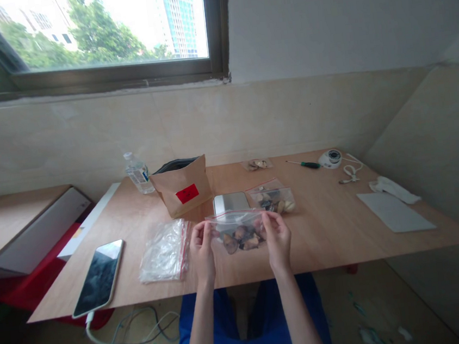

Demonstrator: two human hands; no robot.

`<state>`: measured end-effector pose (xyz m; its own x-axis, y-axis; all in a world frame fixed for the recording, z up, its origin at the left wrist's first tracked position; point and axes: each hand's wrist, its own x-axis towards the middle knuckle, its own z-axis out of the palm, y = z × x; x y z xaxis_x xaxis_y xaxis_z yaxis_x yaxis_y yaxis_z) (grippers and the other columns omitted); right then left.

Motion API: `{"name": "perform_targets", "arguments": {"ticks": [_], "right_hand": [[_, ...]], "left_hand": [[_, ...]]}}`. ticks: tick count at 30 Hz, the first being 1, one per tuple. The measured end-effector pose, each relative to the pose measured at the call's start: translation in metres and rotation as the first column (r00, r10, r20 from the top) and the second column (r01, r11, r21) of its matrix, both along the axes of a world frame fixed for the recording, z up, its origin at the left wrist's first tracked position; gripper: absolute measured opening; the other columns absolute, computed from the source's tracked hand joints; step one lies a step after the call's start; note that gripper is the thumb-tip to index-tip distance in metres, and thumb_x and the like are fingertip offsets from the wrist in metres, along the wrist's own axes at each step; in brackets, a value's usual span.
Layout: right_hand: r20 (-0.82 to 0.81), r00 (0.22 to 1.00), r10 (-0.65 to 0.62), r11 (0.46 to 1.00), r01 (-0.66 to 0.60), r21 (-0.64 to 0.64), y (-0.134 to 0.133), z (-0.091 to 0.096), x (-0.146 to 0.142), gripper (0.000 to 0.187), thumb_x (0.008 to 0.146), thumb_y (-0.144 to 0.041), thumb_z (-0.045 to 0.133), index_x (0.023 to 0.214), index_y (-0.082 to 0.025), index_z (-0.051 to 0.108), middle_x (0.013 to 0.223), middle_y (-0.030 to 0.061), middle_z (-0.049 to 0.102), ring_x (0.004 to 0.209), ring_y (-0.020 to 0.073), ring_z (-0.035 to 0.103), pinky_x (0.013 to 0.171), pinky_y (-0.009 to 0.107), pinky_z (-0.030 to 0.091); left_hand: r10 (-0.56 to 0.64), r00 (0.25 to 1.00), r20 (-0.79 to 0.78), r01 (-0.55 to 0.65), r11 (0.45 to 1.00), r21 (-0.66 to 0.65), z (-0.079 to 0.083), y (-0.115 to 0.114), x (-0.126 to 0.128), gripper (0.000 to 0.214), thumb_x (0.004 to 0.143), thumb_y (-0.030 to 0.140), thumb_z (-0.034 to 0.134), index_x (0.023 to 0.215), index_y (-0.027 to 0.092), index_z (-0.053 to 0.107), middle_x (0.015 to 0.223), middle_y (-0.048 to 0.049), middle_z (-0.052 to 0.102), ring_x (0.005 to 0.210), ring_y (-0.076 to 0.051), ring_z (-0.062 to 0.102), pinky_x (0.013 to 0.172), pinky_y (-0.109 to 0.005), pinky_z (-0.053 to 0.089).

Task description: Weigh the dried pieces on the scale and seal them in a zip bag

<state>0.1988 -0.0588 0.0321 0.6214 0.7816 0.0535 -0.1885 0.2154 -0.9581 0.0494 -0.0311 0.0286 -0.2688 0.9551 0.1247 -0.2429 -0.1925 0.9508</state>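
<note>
A clear zip bag (238,220) holding several brown, dried-looking pieces (242,237) is stretched between my two hands. My left hand (202,249) pinches its upper left corner, and my right hand (277,238) pinches the upper right corner. The red zip line runs along the top edge; whether it is sealed I cannot tell. Just left of my left hand lies a stack of clear zip bags (162,253). Behind the held bag sits a small silver-topped scale-like device (230,202), partly covered. Filled zip bags (275,200) with similar pieces lie beyond my right hand.
A kraft paper bag (184,187) stands open at the back left beside a water bottle (138,173). A phone (100,276) on a cable lies front left. Farther back are another small filled bag (257,164), a screwdriver (308,165) and a white camera (330,159). A white sheet (396,213) lies right.
</note>
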Motion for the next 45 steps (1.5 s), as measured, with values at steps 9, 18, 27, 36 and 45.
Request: {"name": "perform_targets", "arguments": {"ticks": [9,18,27,36,45], "right_hand": [[0.004,0.999,-0.042,0.996,0.041,0.082,-0.001,0.004,0.003,0.028,0.075,-0.043,0.066,0.085,-0.018,0.061,0.069,0.0008,0.067,0.064,0.0152,0.062,0.058,0.024,0.046],[-0.026,0.997,-0.07,0.994,0.072,0.087,-0.001,0.004,0.005,0.027,0.074,-0.041,0.068,0.083,-0.016,0.063,0.071,0.0025,0.068,0.067,0.015,0.063,0.065,0.026,0.049],[-0.068,0.997,-0.032,0.999,0.033,0.001,0.0,0.003,-0.004,0.036,0.072,-0.045,0.069,0.091,-0.014,0.067,0.083,0.008,0.072,0.076,0.0197,0.068,0.069,0.03,0.053],[-0.025,0.998,-0.057,0.998,0.057,0.02,-0.002,0.007,0.004,0.032,0.072,-0.043,0.069,0.087,-0.014,0.067,0.077,0.0074,0.072,0.075,0.0198,0.068,0.073,0.033,0.054],[0.034,0.995,-0.095,0.995,0.094,0.027,-0.004,0.007,0.014,0.031,0.072,-0.042,0.069,0.084,-0.014,0.068,0.077,0.0065,0.072,0.075,0.0188,0.067,0.075,0.033,0.052]], "left_hand": [[0.05,0.998,-0.031,-0.049,0.998,0.046,-0.001,0.001,-0.004,0.017,0.079,0.034,0.063,0.082,0.017,0.06,0.074,0.0015,0.057,0.067,-0.01,0.053,0.065,-0.021,0.041],[0.121,0.986,-0.117,-0.105,0.986,0.129,0.006,-0.005,-0.001,0.016,0.082,0.034,0.06,0.082,0.018,0.058,0.074,0.0012,0.058,0.069,-0.01,0.055,0.065,-0.02,0.043],[0.089,0.989,-0.118,-0.077,0.992,0.102,0.006,-0.004,0.002,0.021,0.081,0.038,0.061,0.083,0.017,0.063,0.076,-0.0014,0.062,0.072,-0.013,0.058,0.068,-0.023,0.046],[0.098,0.983,-0.154,-0.087,0.993,0.076,0.007,-0.002,-0.003,0.025,0.078,0.041,0.063,0.082,0.016,0.065,0.079,-0.0038,0.066,0.076,-0.015,0.06,0.068,-0.025,0.047],[0.026,0.96,-0.278,-0.005,0.997,0.077,0.014,-0.008,-0.007,0.023,0.084,0.04,0.057,0.087,0.018,0.061,0.082,-0.0029,0.063,0.079,-0.015,0.06,0.07,-0.024,0.047]]}}
